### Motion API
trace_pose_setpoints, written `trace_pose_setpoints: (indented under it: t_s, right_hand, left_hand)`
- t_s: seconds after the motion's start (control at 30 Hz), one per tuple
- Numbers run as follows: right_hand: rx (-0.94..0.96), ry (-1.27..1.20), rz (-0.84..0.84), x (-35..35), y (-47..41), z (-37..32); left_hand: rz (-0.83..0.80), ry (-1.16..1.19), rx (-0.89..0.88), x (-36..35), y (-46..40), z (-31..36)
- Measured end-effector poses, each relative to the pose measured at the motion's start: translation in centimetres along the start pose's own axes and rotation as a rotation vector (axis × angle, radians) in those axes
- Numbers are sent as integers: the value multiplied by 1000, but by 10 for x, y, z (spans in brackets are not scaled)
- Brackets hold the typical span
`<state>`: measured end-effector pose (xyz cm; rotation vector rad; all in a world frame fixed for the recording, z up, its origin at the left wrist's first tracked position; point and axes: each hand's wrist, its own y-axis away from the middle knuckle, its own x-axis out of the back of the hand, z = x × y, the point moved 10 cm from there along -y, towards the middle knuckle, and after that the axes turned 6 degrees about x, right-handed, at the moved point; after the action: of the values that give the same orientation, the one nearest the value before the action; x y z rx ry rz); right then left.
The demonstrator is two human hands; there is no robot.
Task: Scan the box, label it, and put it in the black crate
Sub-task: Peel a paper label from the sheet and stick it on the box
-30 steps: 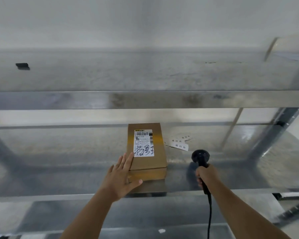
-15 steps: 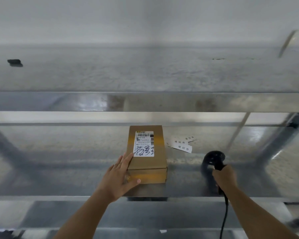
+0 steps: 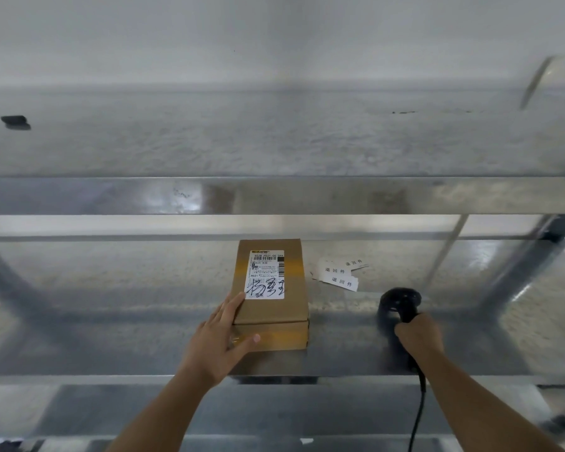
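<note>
A: Which step is this?

B: Between scanning and labelling, I'd judge. The box (image 3: 271, 295) lies flat on the steel table (image 3: 111, 337), shipping label up. The right hand (image 3: 419, 334) is wrapped tight on the scanner (image 3: 400, 305), well off to the box's right, with the head not plainly aimed at the barcode. Whether the scan is done I can't tell.

A: And the left hand (image 3: 221, 340)?

B: Spread open on the box's near left corner, fingers along the side, thumb across the front face. It steadies the box without gripping it.

A: What does the next move call for?

B: Likely parking the scanner and picking one of the slips (image 3: 340, 275) lying just right of the box. They look thin and partly overlapped, so a fingertip pinch would be needed to peel off one alone.

A: Materials?

B: Brown cardboard, a squat oblong with yellowish tape bands; a glossy white label with black scrawl. The table is brushed metal, reflective. The scanner is black plastic with a trailing cord (image 3: 418, 412). No crate in view.
</note>
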<state>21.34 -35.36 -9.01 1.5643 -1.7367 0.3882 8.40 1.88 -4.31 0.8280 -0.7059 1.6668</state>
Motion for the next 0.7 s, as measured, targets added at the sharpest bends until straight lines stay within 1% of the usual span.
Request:
trace_pose_setpoints:
  t_s: [0.17,0.2,0.27,0.3,0.37,0.4,0.43,0.47,0.53,0.6,0.63,0.7]
  right_hand:
    - [-53,-24,27,3,3,2]
    - [-71,-6,68,6,5,0]
    - [-65,117,211,19,9,-9]
    - [7,192,285,24,12,-24]
    - [252,315,352,25,17,-69]
    - [367,364,338,20,19,-92]
    - [477,411,286,7,14,-112]
    - [563,463,216,-8,11,-129]
    - [670,548,29,-39,9,-147]
    - [716,641,-165,-71,6,-154]
    - [724,675,-227,-84,5,-155]
    - [718,720,-279,-100,1,-153]
  left_hand:
    - [-13,4,0,-2,-2,-2]
    - [-12,7,-1,-2,-2,-2]
    - [-6,13,6,-1,-2,-3]
    - [-1,19,10,-1,-1,-4]
    - [-1,26,15,-2,0,-5]
    - [-6,28,15,-4,0,-5]
    - [-6,32,25,-5,-2,-7]
    - [-3,33,35,-5,-3,-8]
    - [10,-7,23,2,-6,-1]
    - [68,-94,21,14,-11,8]
    - [96,-129,20,20,-14,14]
    - [124,-180,27,27,-17,23]
